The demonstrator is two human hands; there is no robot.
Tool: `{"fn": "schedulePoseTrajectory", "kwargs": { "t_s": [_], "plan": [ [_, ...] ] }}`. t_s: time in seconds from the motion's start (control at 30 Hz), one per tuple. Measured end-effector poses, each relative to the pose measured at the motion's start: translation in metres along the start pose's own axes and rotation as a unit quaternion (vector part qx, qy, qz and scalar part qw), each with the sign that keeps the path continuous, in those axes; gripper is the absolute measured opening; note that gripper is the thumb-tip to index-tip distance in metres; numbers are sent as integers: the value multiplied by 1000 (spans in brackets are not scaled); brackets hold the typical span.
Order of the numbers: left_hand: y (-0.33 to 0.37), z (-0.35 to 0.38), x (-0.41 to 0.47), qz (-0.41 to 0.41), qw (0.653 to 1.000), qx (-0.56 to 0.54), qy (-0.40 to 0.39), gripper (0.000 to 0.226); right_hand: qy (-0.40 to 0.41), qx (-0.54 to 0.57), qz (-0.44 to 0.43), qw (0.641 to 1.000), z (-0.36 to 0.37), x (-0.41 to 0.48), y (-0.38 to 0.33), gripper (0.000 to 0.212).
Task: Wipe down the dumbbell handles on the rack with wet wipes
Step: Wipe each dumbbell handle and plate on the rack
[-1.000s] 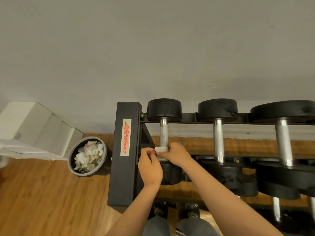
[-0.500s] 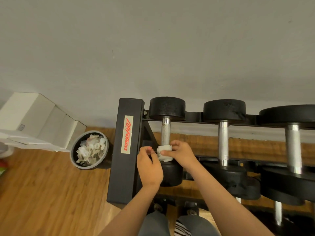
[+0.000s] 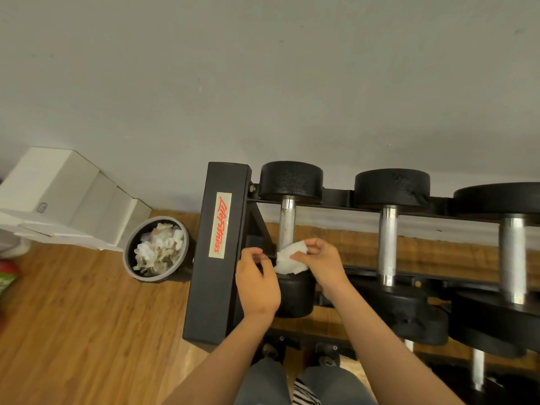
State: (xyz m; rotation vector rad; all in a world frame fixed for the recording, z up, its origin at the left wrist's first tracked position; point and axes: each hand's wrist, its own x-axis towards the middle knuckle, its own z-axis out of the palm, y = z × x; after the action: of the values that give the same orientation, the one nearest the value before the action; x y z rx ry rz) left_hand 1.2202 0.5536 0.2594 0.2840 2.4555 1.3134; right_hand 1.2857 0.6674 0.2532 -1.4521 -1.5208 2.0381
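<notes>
two bare hands meet at the near end of the leftmost dumbbell handle (image 3: 287,223) on the rack (image 3: 217,249). the right hand (image 3: 323,263) comes in from the lower right with the forearm angled up and left, wrist slightly bent, its fingertips (image 3: 309,247) pinched together on a white wet wipe (image 3: 290,258). the wipe is crumpled and soft-looking, bunched against the lower part of the handle, just above the near weight head (image 3: 295,295). the left hand (image 3: 257,283) rises from below, back of the hand toward the camera, fingers curled toward the wipe's left edge; whether they actually clamp it cannot be told from this angle.

the handle is a bare metal cylinder, dull and faintly spotted, running away from the camera to a round black head (image 3: 290,182) with a pebbled surface. two larger dumbbells (image 3: 388,241) lie to its right, with shinier handles and thick black heads. the rack's end post is a flat black box section bearing a pale label with red lettering. left of it a round grey bin (image 3: 133,266) stands on the wooden plank floor (image 3: 73,331), heaped with crumpled used wipes, and white boxes (image 3: 67,197) sit against the plain grey wall (image 3: 263,83).
</notes>
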Motion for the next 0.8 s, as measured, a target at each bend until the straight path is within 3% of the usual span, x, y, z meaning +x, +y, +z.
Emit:
{"fn": "schedulePoseTrajectory", "kwargs": {
  "t_s": [0.17, 0.37, 0.53, 0.67, 0.8],
  "plan": [
    [2, 0, -1, -6, 1000, -2, 2, 13, 22, 36, -44, 998, 18, 9, -24, 28],
    [1, 0, -1, -11, 1000, -4, 2, 13, 61, 37, -41, 997, 14, 1, -4, 10],
    [1, 0, 0, -16, 1000, -4, -1, 14, 76, 74, -30, 994, 28, 17, -30, 24],
    [0, 0, -1, -19, 1000, -9, -4, 15, 115, 99, -30, 988, 21, 8, -7, 9],
    [3, -1, -2, -16, 1000, -6, -6, 15, 78, 118, -8, 990, 20, 14, -17, 17]
  ]
}}
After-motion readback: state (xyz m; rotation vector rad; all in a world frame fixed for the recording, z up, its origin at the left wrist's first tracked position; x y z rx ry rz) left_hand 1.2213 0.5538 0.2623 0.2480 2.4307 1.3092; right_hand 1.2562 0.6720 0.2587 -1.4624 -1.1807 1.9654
